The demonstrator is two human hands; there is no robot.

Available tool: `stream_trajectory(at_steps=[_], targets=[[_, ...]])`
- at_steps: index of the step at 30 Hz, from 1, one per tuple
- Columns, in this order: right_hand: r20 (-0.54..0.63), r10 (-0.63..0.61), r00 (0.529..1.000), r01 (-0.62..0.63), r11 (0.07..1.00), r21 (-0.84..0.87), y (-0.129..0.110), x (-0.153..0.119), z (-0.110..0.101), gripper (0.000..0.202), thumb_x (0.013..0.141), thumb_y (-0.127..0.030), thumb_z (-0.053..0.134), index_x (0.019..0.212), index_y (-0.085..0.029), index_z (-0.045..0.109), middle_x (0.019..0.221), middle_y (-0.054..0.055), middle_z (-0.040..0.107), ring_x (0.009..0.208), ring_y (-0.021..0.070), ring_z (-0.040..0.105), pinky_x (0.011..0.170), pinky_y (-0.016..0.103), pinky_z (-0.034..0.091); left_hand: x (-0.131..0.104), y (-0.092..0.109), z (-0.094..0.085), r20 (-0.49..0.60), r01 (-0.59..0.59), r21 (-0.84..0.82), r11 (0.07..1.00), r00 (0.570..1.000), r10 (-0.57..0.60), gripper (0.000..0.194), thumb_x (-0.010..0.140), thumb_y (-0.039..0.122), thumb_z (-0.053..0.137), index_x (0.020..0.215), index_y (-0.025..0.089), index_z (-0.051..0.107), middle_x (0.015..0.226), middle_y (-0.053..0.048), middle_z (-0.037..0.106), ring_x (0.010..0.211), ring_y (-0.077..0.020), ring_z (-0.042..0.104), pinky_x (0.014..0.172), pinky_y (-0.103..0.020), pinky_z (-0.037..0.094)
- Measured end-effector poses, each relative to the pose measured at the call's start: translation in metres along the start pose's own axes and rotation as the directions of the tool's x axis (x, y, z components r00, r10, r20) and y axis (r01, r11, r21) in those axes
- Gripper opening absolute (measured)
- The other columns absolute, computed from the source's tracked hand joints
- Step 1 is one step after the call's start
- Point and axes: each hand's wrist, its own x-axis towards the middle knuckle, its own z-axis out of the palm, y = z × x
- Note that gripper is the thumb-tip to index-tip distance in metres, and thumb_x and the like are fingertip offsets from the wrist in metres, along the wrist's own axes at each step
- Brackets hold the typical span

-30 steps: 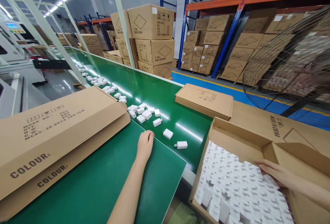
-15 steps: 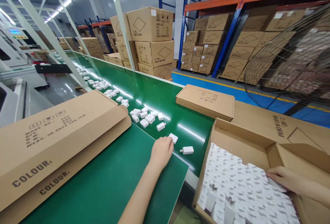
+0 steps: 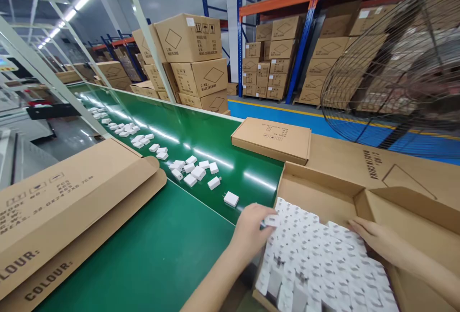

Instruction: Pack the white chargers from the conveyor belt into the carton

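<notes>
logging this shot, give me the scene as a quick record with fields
left hand: holds a white plug by the open box's left edge
right hand: inside that box, fingers at the packed plugs; grip unclear
green belt: loose plugs scattered
closed box: flat, behind the open one
fan: far right

The single view is the person's own, worn on the head and facing forward and down, close above the left hand, the right hand and the open carton at lower right. It looks along the green belt, which recedes toward the upper left, and reaches past it to the distant rack, with the fan cut by the right edge.
</notes>
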Motion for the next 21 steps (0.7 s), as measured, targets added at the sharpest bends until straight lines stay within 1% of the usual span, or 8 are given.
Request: stream_trajectory(at_steps=[3, 6, 9, 12, 15, 17, 19, 21], targets=[[-0.063, -0.1, 0.993, 0.101, 0.995, 0.019, -0.028, -0.01, -0.008, 0.041, 0.082, -0.044, 0.035, 0.107, -0.017, 0.053, 0.1, 0.016, 0.064, 0.091, 0.0314, 0.06, 0.072, 0.045, 0.049, -0.015, 0.024, 0.005, -0.075, -0.104, -0.155, 0.982, 0.993, 0.093, 0.034, 0.064, 0.004, 0.062, 0.09, 0.026, 0.059, 0.091, 0.003, 0.067, 0.086, -0.016, 0.054, 0.082, -0.033, 0.044], [-0.013, -0.35, 0.937, 0.342, 0.908, 0.242, -0.067, -0.027, -0.005, 0.05, 0.083, -0.039, 0.044, 0.128, -0.02, 0.031, 0.128, 0.013, 0.046, 0.116, 0.0254, 0.045, 0.092, 0.042, 0.042, -0.023, 0.04, 0.018, -0.136, -0.179, -0.118, 0.977, 0.977, 0.163, 0.037, 0.064, 0.004, 0.06, 0.094, 0.025, 0.059, 0.09, -0.001, 0.064, 0.084, -0.0169, 0.054, 0.074, -0.031, 0.047], [0.015, -0.471, 0.882, 0.417, 0.795, 0.44, -0.096, -0.04, 0.006, 0.046, 0.083, -0.03, 0.046, 0.126, -0.025, 0.029, 0.124, 0.01, 0.049, 0.114, 0.0224, 0.047, 0.092, 0.039, 0.043, -0.024, 0.051, 0.029, -0.165, -0.206, -0.079, 0.975, 0.968, 0.191, 0.032, 0.069, 0.01, 0.059, 0.098, 0.023, 0.058, 0.093, -0.005, 0.059, 0.085, -0.0174, 0.054, 0.071, -0.03, 0.048], [-0.068, -0.425, 0.903, 0.395, 0.756, 0.522, -0.097, -0.044, 0.008, 0.033, 0.082, -0.03, 0.046, 0.114, -0.025, 0.038, 0.109, 0.009, 0.056, 0.104, 0.0227, 0.054, 0.087, 0.037, 0.046, -0.016, 0.053, 0.025, -0.078, -0.14, -0.191, 0.971, 0.989, 0.127, 0.024, 0.076, 0.023, 0.058, 0.1, 0.021, 0.057, 0.091, -0.005, 0.057, 0.083, -0.0158, 0.055, 0.071, -0.027, 0.049], [-0.048, -0.237, 0.97, 0.231, 0.847, 0.479, -0.072, -0.04, -0.007, 0.029, 0.08, -0.042, 0.047, 0.104, -0.025, 0.045, 0.097, 0.006, 0.061, 0.091, 0.0231, 0.058, 0.075, 0.033, 0.049, 0.0, 0.03, 0.007, 0.095, 0.02, -0.139, 0.99, 0.995, -0.007, 0.028, 0.085, 0.017, 0.039, 0.109, 0.022, 0.052, 0.098, -0.005, 0.058, 0.09, -0.0149, 0.055, 0.081, -0.027, 0.047], [0.02, -0.063, 0.998, 0.051, 0.927, 0.373, -0.046, -0.034, -0.021, 0.033, 0.078, -0.052, 0.045, 0.098, -0.026, 0.05, 0.086, 0.005, 0.064, 0.078, 0.0234, 0.06, 0.064, 0.032, 0.048, 0.009, 0.0, -0.005, 0.116, 0.108, 0.135, 0.985, 0.985, -0.124, 0.041, 0.08, 0.006, 0.035, 0.116, 0.021, 0.049, 0.108, -0.008, 0.055, 0.101, -0.0192, 0.051, 0.087, -0.033, 0.043], [0.049, 0.062, 0.997, -0.071, 0.978, 0.196, -0.02, -0.029, -0.032, 0.037, 0.075, -0.056, 0.043, 0.094, -0.026, 0.054, 0.075, 0.004, 0.065, 0.07, 0.0252, 0.06, 0.06, 0.035, 0.045, 0.016, -0.033, -0.013, 0.075, 0.229, 0.44, 0.868, 0.954, -0.289, 0.052, 0.071, -0.003, 0.035, 0.116, 0.018, 0.049, 0.113, -0.013, 0.052, 0.107, -0.0249, 0.047, 0.087, -0.038, 0.041], [0.059, 0.098, 0.993, -0.098, 0.995, 0.004, 0.001, -0.026, -0.035, 0.036, 0.075, -0.054, 0.04, 0.089, -0.025, 0.057, 0.072, 0.006, 0.066, 0.072, 0.0281, 0.059, 0.064, 0.039, 0.041, 0.019, -0.059, -0.016, 0.141, 0.244, 0.564, 0.789, 0.913, -0.384, 0.055, 0.065, -0.006, 0.036, 0.112, 0.018, 0.052, 0.11, -0.013, 0.053, 0.104, -0.0254, 0.048, 0.081, -0.035, 0.044]])
